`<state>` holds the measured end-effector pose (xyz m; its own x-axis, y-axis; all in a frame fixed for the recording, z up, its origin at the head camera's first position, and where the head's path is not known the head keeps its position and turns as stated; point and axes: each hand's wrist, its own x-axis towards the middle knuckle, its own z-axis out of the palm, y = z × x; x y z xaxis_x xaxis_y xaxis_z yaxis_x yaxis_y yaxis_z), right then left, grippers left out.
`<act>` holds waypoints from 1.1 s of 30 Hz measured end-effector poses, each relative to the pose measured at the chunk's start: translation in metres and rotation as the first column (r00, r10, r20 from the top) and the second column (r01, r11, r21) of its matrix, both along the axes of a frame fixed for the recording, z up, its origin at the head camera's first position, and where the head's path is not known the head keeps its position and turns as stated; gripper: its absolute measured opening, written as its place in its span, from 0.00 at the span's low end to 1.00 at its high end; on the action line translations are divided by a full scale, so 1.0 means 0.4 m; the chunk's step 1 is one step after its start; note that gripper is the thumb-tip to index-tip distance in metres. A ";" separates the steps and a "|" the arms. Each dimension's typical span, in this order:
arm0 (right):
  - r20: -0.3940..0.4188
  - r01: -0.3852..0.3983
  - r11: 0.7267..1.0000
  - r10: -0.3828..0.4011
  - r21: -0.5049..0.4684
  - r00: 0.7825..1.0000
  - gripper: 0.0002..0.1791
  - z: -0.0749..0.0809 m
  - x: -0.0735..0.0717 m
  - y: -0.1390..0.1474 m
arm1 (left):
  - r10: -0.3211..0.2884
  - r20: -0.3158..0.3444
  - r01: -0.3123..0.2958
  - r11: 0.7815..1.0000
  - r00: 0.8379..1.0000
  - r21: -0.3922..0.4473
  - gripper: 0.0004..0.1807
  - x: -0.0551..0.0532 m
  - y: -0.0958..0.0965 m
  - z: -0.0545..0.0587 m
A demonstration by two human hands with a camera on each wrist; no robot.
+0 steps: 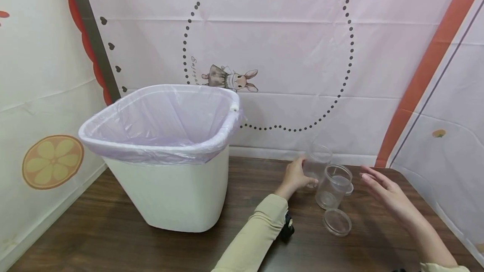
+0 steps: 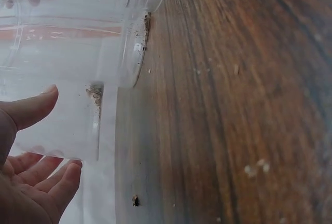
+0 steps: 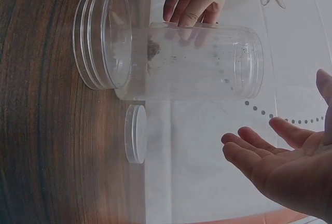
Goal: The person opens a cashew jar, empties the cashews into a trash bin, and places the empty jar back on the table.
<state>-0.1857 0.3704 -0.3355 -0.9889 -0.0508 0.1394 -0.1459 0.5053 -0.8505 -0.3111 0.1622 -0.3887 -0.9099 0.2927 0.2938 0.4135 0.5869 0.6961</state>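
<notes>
My left hand grips a clear plastic jar at the back right of the table, thumb on one side and fingers round the other. In the left wrist view, that jar's base shows a gap above the tabletop, with dark crumbs inside the base. A second clear jar stands upright and uncapped in front of it, overlapping it. One clear lid lies before this jar; another lid lies behind it in the right wrist view. To the right, my right hand hangs in the air, fingers extended, holding nothing.
A white bin lined with a thin lilac bag stands on the left of the wooden table. Printed cloth walls enclose the back and sides. Small crumbs dot the tabletop.
</notes>
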 end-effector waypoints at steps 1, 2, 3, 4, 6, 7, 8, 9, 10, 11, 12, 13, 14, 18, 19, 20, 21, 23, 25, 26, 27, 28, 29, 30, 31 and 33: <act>0.003 0.002 1.000 -0.002 0.000 1.000 0.31 0.000 0.001 -0.002 | 0.004 0.008 -0.004 1.000 1.000 -0.008 0.37 0.000 0.001 -0.001; 0.003 0.005 1.000 -0.005 0.005 1.000 0.31 -0.001 0.001 -0.004 | 0.007 0.016 -0.007 1.000 1.000 -0.014 0.37 0.000 0.001 -0.001; 0.008 0.007 1.000 -0.007 0.011 1.000 0.31 0.000 0.002 -0.006 | 0.011 0.021 -0.011 1.000 1.000 -0.024 0.38 0.000 0.001 -0.002; 0.014 0.009 1.000 -0.009 0.018 1.000 0.31 -0.001 0.002 -0.007 | 0.015 0.027 -0.014 0.999 1.000 -0.034 0.37 -0.001 0.002 -0.003; 0.025 0.010 0.999 -0.011 0.036 1.000 0.31 -0.001 0.003 -0.011 | 0.018 0.040 -0.016 0.998 0.999 -0.053 0.37 -0.001 0.004 -0.005; 0.028 0.012 0.999 -0.014 0.046 1.000 0.31 -0.002 0.003 -0.012 | 0.020 0.045 -0.017 0.998 0.999 -0.061 0.38 -0.001 0.005 -0.006; 0.031 0.012 0.999 -0.014 0.052 0.999 0.32 -0.002 0.003 -0.013 | 0.021 0.046 -0.018 0.997 0.999 -0.069 0.38 -0.002 0.006 -0.007; 0.034 0.012 0.998 -0.014 0.057 0.999 0.32 -0.003 0.003 -0.014 | 0.021 0.048 -0.017 0.997 0.999 -0.078 0.38 -0.002 0.006 -0.008; 0.035 0.013 0.998 -0.015 0.065 0.999 0.32 -0.003 0.003 -0.014 | 0.020 0.049 -0.016 0.996 0.999 -0.085 0.38 -0.003 0.007 -0.009; 0.036 0.016 0.997 -0.018 0.070 0.999 0.32 -0.003 0.003 -0.015 | 0.019 0.049 -0.014 0.996 0.999 -0.088 0.38 -0.003 0.007 -0.010; 0.035 0.017 0.997 -0.020 0.075 0.999 0.32 -0.004 0.004 -0.015 | 0.018 0.048 -0.014 0.995 0.999 -0.095 0.38 -0.004 0.007 -0.011; 0.035 0.017 0.997 -0.019 0.076 0.999 0.32 -0.004 0.004 -0.014 | 0.019 0.049 -0.014 0.995 0.999 -0.102 0.39 -0.004 0.008 -0.013; 0.033 0.015 0.997 -0.018 0.070 0.999 0.32 -0.004 0.004 -0.014 | 0.020 0.052 -0.014 0.994 0.998 -0.108 0.39 -0.004 0.008 -0.014; 0.025 0.005 0.999 -0.006 0.034 1.000 0.32 -0.005 0.006 -0.010 | 0.023 0.071 -0.014 0.992 0.997 -0.126 0.39 -0.004 0.012 -0.015; 0.023 0.000 1.000 0.000 0.018 1.000 0.31 -0.006 0.006 -0.010 | 0.023 0.076 -0.013 0.992 0.997 -0.128 0.39 -0.004 0.012 -0.014; 0.018 -0.004 1.000 0.004 0.006 1.000 0.31 -0.007 0.006 -0.009 | 0.019 0.079 -0.009 0.992 0.997 -0.129 0.39 -0.005 0.013 -0.014; 0.018 -0.008 1.000 0.008 0.001 1.000 0.31 -0.008 0.006 -0.008 | 0.016 0.084 -0.005 0.992 0.996 -0.128 0.38 -0.006 0.015 -0.013; 0.015 -0.014 1.000 0.014 -0.004 1.000 0.31 -0.009 0.006 -0.006 | 0.008 0.101 0.004 0.993 0.995 -0.118 0.38 -0.007 0.018 -0.010; 0.010 -0.018 1.000 0.018 -0.008 1.000 0.31 -0.011 0.005 -0.004 | -0.002 0.124 0.015 0.994 0.992 -0.106 0.36 -0.007 0.022 -0.007; 0.009 -0.019 1.000 0.019 -0.005 1.000 0.31 -0.011 0.005 -0.003 | -0.006 0.137 0.020 0.995 0.991 -0.100 0.36 -0.007 0.024 -0.006; 0.011 -0.020 1.000 0.020 -0.004 1.000 0.31 -0.012 0.005 -0.002 | -0.009 0.150 0.023 0.995 0.989 -0.094 0.35 -0.005 0.025 -0.004; 0.006 -0.020 1.000 0.020 -0.004 1.000 0.30 -0.012 0.005 -0.002 | -0.012 0.161 0.027 0.996 0.987 -0.090 0.35 -0.004 0.026 -0.002; 0.004 -0.020 1.000 0.020 -0.004 1.000 0.30 -0.013 0.004 -0.002 | -0.017 0.170 0.032 0.996 0.985 -0.087 0.34 -0.003 0.027 -0.001; 0.002 -0.020 1.000 0.020 -0.007 1.000 0.30 -0.014 0.004 -0.002 | -0.020 0.175 0.036 0.995 0.984 -0.088 0.34 -0.002 0.028 0.000; 0.000 -0.021 1.000 0.021 -0.009 1.000 0.30 -0.014 0.004 -0.002 | -0.023 0.175 0.039 0.995 0.984 -0.087 0.34 0.000 0.028 0.001; 0.001 -0.024 1.000 0.024 -0.018 1.000 0.30 -0.015 0.003 -0.001 | -0.026 0.179 0.041 0.996 0.983 -0.081 0.33 0.001 0.028 0.001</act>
<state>-0.1845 0.3701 -0.3416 -0.9876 -0.0719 0.1396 -0.1569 0.4865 -0.8595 -0.3107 0.1734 -0.3882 -0.9347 0.3406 0.1012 0.3079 0.6344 0.7091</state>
